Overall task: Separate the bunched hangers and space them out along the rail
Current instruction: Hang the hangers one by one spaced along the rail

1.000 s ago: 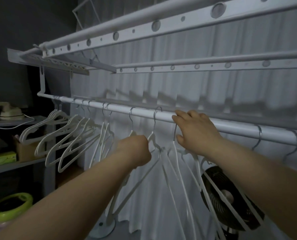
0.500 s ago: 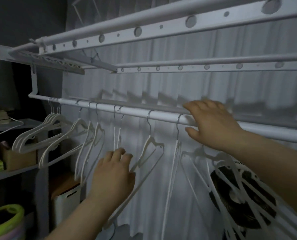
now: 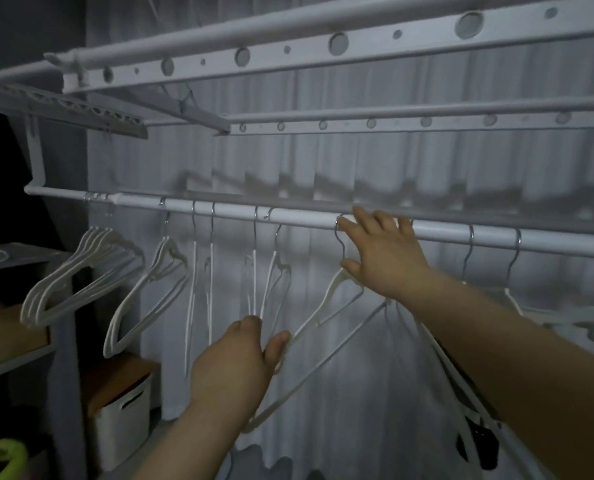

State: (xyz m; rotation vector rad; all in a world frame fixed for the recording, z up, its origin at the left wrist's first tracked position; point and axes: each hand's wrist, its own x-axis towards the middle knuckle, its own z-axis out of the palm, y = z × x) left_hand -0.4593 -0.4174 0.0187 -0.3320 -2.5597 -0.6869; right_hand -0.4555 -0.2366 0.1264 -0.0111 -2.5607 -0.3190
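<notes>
A white rail [image 3: 306, 220] runs across the view in front of a curtain. Several white hangers [image 3: 80, 271] are bunched at its left end. To their right hang one single hanger [image 3: 150, 289], two close pairs seen edge-on [image 3: 202, 271] [image 3: 264, 271], and an angled hanger [image 3: 326, 306]. Two more hooks [image 3: 493, 244] sit further right. My right hand [image 3: 385, 261] lies open against the rail, with forefinger and thumb touching the angled hanger's hook. My left hand [image 3: 240, 362] is lower, its fingers and thumb closed around the bottom of the right-hand pair.
Perforated white drying bars [image 3: 323, 46] run overhead. A shelf unit [image 3: 11, 362] stands at the left, with a white bin with a brown lid [image 3: 122, 410] beside it and a green object [image 3: 1, 459] in the bottom-left corner. A dark fan [image 3: 479, 445] stands low on the right.
My right hand slid left along the rail to the angled hanger's hook. My left hand let go of the hanger neck, dropped and closed on a hanger's lower part. The view shifted right.
</notes>
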